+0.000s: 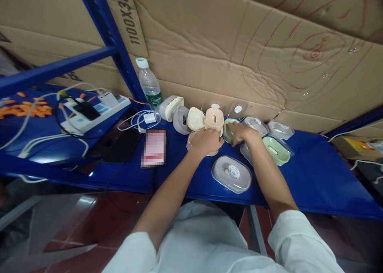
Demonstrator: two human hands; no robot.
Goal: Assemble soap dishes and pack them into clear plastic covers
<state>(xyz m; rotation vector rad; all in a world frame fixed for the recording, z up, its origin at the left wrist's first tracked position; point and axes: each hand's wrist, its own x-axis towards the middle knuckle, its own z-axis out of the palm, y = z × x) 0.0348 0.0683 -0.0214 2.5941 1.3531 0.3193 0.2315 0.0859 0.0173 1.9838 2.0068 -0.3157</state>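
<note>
My left hand point(204, 141) is closed over a clear plastic soap-box lid point(190, 143) on the blue shelf, just below a peach soap box point(214, 119). My right hand point(243, 132) grips a green soap box point(228, 129) beside it. A cream soap box point(195, 118) and a grey one point(180, 120) stand upright to the left. Another green soap box point(276, 150) lies flat in a clear lid to the right. A closed grey box with a round label point(231, 173) lies nearest me.
A water bottle point(150, 86) stands by the blue upright post point(110, 30). A phone point(153, 148), a dark phone point(121, 146), a power strip point(92, 113) and white cables lie to the left. Cardboard point(239, 46) backs the blue shelf point(323, 181). More clear lids point(280, 129) sit behind.
</note>
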